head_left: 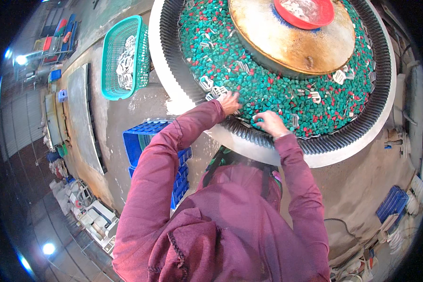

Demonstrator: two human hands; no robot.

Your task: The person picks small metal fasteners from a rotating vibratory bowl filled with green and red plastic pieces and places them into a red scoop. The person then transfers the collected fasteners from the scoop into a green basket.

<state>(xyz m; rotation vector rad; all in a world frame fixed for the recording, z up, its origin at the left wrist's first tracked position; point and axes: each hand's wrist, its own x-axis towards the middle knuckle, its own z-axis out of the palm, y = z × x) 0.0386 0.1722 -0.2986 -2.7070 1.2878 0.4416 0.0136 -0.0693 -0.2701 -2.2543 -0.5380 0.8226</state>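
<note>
A round vibratory tumbling bowl [263, 152] with a white rim and black ribbed inner wall stands before me, full of small green and red stones [268, 89]. Flat silver metal pieces shaped like slotted buckles [315, 97] lie scattered among the stones. My left hand [229, 103] is at the near left of the stones, fingers apart and reaching in, right beside a cluster of metal pieces [216, 92]. Close to the near wall, my right hand [271, 123] has its fingers drawn together low over the stones; what is between them is too small to make out.
A domed centre cover [286, 47] carries a red bowl [310, 13] of pale powder. Left of the machine, a green plastic basket [107, 70] holds many metal pieces. Stacked blue crates [134, 145] stand by my left arm. Another blue crate [392, 204] lies at far right.
</note>
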